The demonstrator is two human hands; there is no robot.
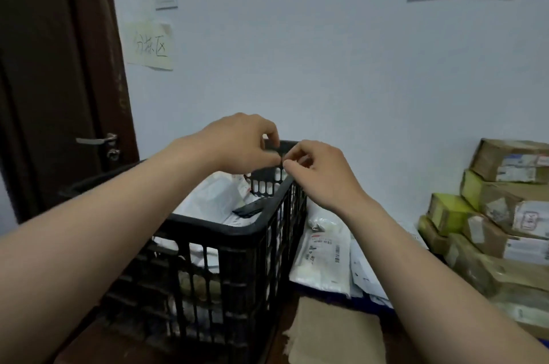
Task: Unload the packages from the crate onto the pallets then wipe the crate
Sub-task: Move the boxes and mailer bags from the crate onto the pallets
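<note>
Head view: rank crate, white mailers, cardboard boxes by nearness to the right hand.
1. crate: its far rim lies just left of the right hand.
2. white mailers: below the hand, beside the crate's right wall.
3. cardboard boxes: stacked far right, by the wall.

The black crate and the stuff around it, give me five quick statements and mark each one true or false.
1. The black crate has white packages in it. True.
2. Brown cardboard boxes are stacked to the right of the crate. True.
3. The right hand grips one of the cardboard boxes. False: it is raised by the crate's far corner, well apart from the boxes.
4. The left hand is down among the packages. False: it is raised above them, its fingertips close to those of the right hand.
5. A handwritten paper note hangs on the wall. True.
</note>
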